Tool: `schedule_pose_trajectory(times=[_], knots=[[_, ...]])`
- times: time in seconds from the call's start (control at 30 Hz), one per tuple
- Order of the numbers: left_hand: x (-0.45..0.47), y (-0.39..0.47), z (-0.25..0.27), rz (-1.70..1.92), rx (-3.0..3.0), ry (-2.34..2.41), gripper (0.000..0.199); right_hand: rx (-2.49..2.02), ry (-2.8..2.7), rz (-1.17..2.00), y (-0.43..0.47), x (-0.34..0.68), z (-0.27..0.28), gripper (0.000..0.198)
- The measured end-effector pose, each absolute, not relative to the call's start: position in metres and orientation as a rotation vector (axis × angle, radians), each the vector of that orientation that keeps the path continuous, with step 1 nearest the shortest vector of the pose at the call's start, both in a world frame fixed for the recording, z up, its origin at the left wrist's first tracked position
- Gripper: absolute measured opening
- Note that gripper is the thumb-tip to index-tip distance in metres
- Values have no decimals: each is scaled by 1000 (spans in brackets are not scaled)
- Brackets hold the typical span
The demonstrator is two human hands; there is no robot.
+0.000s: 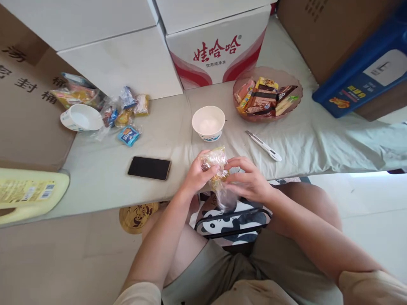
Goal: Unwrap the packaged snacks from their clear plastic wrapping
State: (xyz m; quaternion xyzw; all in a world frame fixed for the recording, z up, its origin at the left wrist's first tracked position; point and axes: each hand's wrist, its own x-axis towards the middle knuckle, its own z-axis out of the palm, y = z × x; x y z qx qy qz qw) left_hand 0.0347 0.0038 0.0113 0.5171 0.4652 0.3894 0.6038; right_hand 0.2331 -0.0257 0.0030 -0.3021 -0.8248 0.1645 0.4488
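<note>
Both hands are at a crinkled clear plastic snack bag [219, 157] with yellowish and brown contents, held just over the front edge of the cloth-covered surface. My left hand [199, 174] grips it from the left, thumb across its front. From the right, the bent fingers of my right hand [249, 180] close on its side; their tips are partly hidden. The loose see-through end of the bag hangs below. A white paper bowl [208, 123] stands just beyond the hands, with something pale at its bottom. To the right lies a white box cutter [263, 145].
A pinkish bowl [237, 108] of wrapped snacks stands back right. At left are a phone [149, 168], a blue packet [129, 135], several wrapped snacks [124, 116] and another paper bowl [79, 118]. Cartons [219, 51] line the back; a blue jug [346, 84] stands right.
</note>
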Motion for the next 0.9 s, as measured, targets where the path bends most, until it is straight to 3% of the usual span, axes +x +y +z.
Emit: schedule_pose_trajectory(times=[0.17, 0.37, 0.43, 0.6, 0.77, 0.9], knots=[[46, 12, 7, 867, 1288, 1070, 68, -982, -1894, 345, -23, 235, 3, 13], [45, 6, 4, 731, 1328, 952, 52, -1208, -1668, 501, -23, 232, 2, 8], [43, 2, 3, 736, 1276, 887, 52, -1237, -1649, 544, -22, 230, 2, 16], [46, -9, 5, 733, 1268, 912, 75, -1247, -1732, 595, -19, 222, -5, 34], [48, -10, 6, 779, 1325, 1102, 49, -1269, -1699, 658, -13, 217, -5, 21], [42, -1, -1, 906, 1220, 1075, 40, -1384, -1599, 617, -3, 231, 0, 16]])
